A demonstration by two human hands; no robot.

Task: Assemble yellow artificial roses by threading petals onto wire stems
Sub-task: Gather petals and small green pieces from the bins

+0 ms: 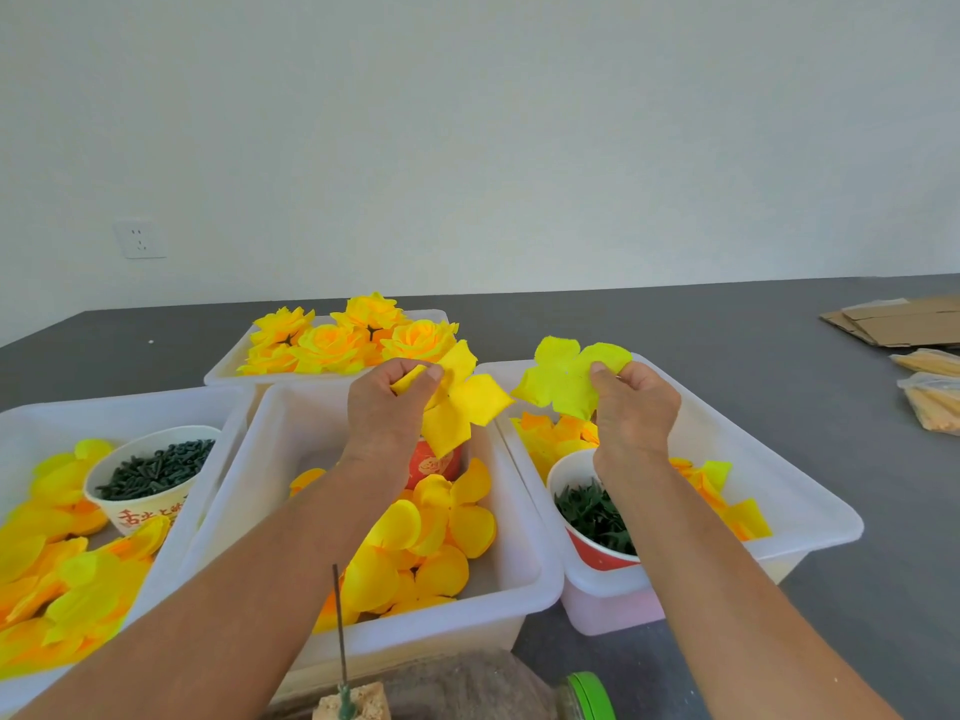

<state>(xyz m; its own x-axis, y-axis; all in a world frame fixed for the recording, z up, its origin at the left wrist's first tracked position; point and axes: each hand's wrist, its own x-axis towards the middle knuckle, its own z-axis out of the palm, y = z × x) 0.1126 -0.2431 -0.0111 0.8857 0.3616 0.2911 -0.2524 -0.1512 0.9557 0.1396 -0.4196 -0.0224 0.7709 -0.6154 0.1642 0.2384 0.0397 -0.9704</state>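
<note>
Yellow petal pieces, two: left hand [387, 407] pinches one [462, 402], right hand [631, 407] the other [563, 381].

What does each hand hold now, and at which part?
The left hand pinches a deeper yellow petal piece at its upper lobe. The right hand pinches a paler petal piece at its right lobe.

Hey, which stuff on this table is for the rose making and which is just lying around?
For the job:
petal piece in the left hand
petal piece in the right hand
wire stem
finished roses
cup of green calyxes
cup of dark pieces

Lying about:
cardboard
wall socket
</note>
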